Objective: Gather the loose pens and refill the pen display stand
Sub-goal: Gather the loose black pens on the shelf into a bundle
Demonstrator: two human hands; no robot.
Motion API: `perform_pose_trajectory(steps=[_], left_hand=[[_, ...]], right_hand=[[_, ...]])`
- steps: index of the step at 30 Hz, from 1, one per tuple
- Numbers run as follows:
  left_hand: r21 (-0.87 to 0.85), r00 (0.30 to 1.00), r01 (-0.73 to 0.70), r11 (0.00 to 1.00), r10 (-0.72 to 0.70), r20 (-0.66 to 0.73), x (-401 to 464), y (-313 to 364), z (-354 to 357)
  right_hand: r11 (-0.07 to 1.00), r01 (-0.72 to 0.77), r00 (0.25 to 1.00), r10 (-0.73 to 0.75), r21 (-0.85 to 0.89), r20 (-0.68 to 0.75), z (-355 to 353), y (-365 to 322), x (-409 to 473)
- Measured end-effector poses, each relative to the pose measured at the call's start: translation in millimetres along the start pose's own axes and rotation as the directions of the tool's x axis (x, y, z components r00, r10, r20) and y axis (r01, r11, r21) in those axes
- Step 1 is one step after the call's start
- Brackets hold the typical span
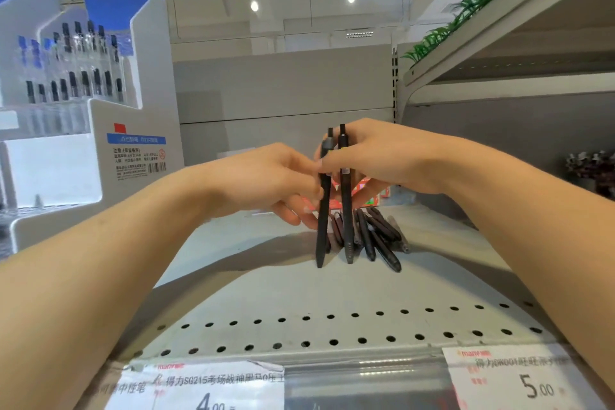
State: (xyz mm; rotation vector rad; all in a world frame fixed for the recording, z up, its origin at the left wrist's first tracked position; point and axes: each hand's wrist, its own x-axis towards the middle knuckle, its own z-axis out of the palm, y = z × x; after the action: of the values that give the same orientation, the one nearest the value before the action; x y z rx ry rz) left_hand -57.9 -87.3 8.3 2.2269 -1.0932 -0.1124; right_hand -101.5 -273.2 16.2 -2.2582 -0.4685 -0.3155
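Observation:
Two black pens [346,210] stand upright, tips down, over the grey shelf [266,280]. My right hand [376,156] grips them near their tops. My left hand [266,183] reaches in from the left, its fingers touching the left pen [322,226] at mid-length. Behind them a pile of several loose black pens [379,236] lies flat on the shelf. The white and blue pen display stand [96,103] stands at the far left with rows of pens in its clear slots.
Price labels [206,386] run along the shelf's perforated front edge. An upper shelf [499,43] with green plants overhangs at the right. A red packet [366,193] lies behind the hands, and a dark flower pot [592,170] stands at the far right.

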Motion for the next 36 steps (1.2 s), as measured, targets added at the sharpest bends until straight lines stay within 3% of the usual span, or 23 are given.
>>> perform_pose_trajectory(steps=[3,6,12,15,18,21,23,24,30,33,36], left_hand=[[-0.066,0.993,0.046,0.997,-0.053,-0.104,4,-4,-2],[0.196,0.982,0.106,0.975,-0.072,-0.173,17,-15,9],[0.507,0.958,0.22,0.833,-0.284,0.051,36,-19,34],[0.567,0.938,0.254,0.784,-0.343,0.054,35,-20,26],[0.509,0.935,0.328,0.796,-0.351,-0.054,27,-19,10],[0.121,0.942,0.298,0.947,-0.272,-0.194,21,-18,-7],[-0.147,0.954,0.2,0.969,-0.227,-0.197,14,-14,-12],[-0.175,0.965,0.158,0.972,-0.189,-0.181,11,-11,-13],[0.029,0.994,0.104,0.994,-0.103,-0.019,2,-2,3],[0.13,0.996,0.087,0.988,-0.09,0.014,4,0,11],[0.125,0.993,0.052,0.991,-0.064,0.101,2,1,10]], right_hand=[[1.0,-0.016,0.999,0.016,-0.01,-0.044,0,-2,0],[0.999,-0.02,0.999,0.021,0.025,-0.041,1,-3,0],[1.0,0.014,0.992,-0.014,-0.001,-0.125,3,-2,0],[1.0,0.015,0.988,-0.013,0.012,-0.154,2,0,1],[0.999,0.017,0.99,-0.012,0.038,-0.139,2,1,1],[0.999,0.026,0.991,-0.02,0.046,-0.133,1,1,0],[0.999,0.022,0.992,-0.019,0.028,-0.123,1,2,1],[1.0,0.016,0.992,-0.014,0.019,-0.124,2,3,3],[0.997,0.004,0.999,-0.001,0.073,-0.049,7,1,1],[1.0,0.017,0.996,-0.019,-0.022,-0.084,10,1,1],[0.989,0.053,0.984,-0.075,-0.136,-0.163,9,3,5]])
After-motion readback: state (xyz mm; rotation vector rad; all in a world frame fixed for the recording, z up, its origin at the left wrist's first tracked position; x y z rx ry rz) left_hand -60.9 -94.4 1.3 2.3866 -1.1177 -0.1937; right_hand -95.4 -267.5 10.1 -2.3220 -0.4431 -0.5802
